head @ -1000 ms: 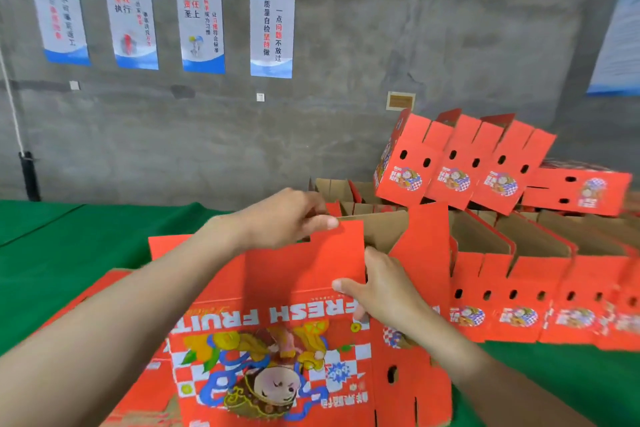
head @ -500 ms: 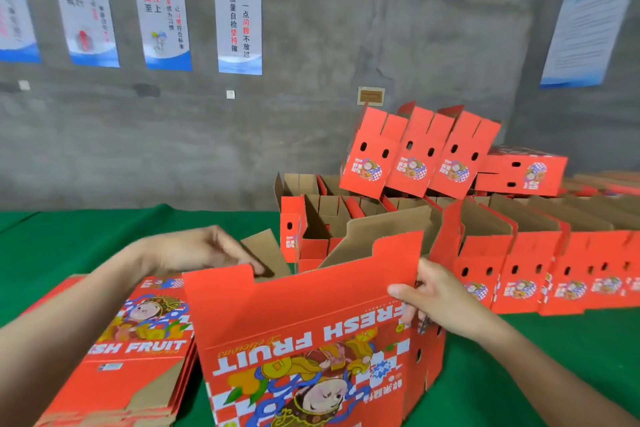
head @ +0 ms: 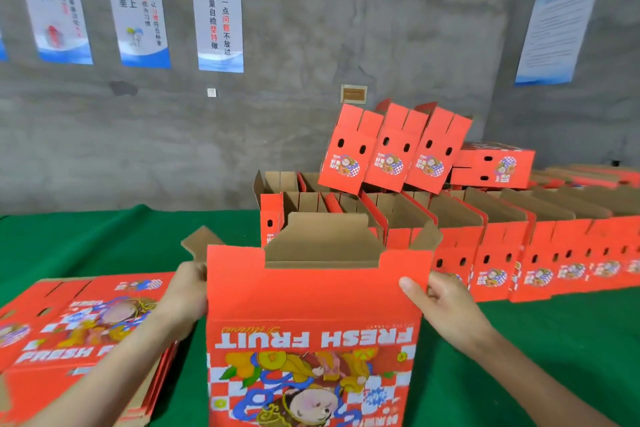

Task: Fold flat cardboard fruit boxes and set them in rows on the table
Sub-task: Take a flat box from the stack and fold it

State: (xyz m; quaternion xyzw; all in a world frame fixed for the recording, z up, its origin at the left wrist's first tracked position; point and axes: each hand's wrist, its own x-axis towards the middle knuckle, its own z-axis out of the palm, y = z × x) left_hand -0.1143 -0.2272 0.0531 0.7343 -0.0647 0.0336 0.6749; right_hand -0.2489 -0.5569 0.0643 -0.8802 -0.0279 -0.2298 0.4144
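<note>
Box (head: 311,302), upright, between left hand (head: 187,291), right hand (head: 446,305)

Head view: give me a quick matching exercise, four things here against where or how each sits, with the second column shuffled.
1. held box
2. flat stack
3. three upper boxes
4. front row of boxes

A. lies on the green table, left
B. stands side by side, right
C. upright between left hand and right hand
D. tilted, not upright

Pairs: 1-C, 2-A, 3-D, 4-B
</note>
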